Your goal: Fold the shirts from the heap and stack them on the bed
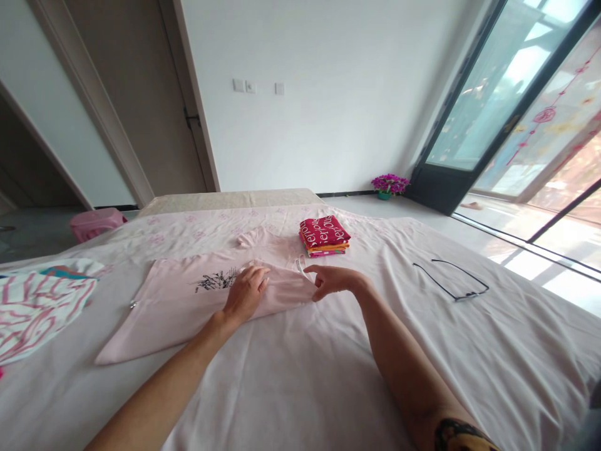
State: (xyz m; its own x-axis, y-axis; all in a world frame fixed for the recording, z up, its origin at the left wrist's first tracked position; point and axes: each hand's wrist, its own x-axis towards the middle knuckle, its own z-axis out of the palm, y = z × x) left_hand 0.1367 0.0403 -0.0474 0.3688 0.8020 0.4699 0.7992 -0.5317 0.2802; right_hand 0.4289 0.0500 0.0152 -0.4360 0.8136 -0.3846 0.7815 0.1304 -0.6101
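A pale pink T-shirt [173, 313] lies spread sideways on the bed, with a black scribbled print and a small shiny tag near its left end. One sleeve [263, 237] points away from me. My left hand [247, 288] is on the shirt just right of the print, its fingers bent and closed on the fabric. At the shirt's right end, by the white neck label, my right hand [331, 282] pinches the edge between thumb and fingers. Behind that hand sits a stack of folded cloths [325, 235], a red one with white lettering on top.
Eyeglasses [453, 285] rest on the sheet to the right. A white and red patterned cloth [42, 307] lies at the far left. Beyond the bed [282, 401] are a pink stool [96, 222], a pot of purple flowers [389, 185] and a glass door [474, 94].
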